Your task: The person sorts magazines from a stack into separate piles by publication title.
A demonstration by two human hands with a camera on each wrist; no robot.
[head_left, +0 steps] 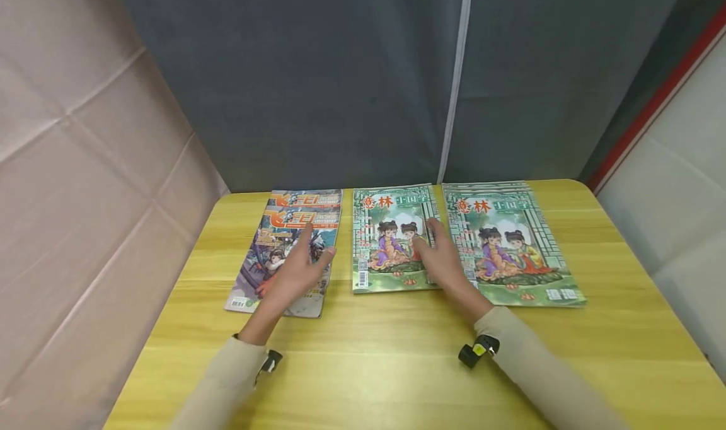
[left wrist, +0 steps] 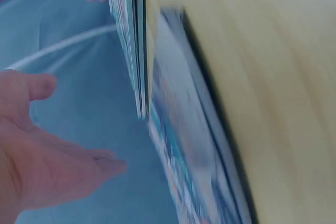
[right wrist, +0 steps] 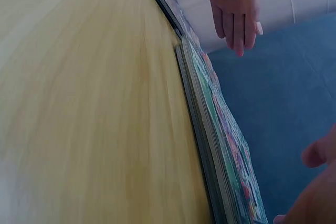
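Note:
Two overlapping purple-grey magazines [head_left: 246,285] with orange titles lie at the left of the table. My left hand [head_left: 295,272] hovers over them with fingers extended and thumb apart; in the left wrist view the hand [left wrist: 58,166] holds nothing. A neat stack of green magazines [head_left: 365,247], two cartoon girls on its cover, lies in the middle. Above its right side is my right hand [head_left: 445,263], thumb and fingers spread and nothing held. In the right wrist view only part of this hand [right wrist: 320,187] shows, off the stack's edge [right wrist: 202,114].
Several more green magazines [head_left: 510,247] with the same cover lie at the right, slightly fanned at the top. The yellow wood-grain table [head_left: 374,367] meets a dark grey curtain [head_left: 317,89] behind. A pale fabric wall [head_left: 85,197] stands on the left.

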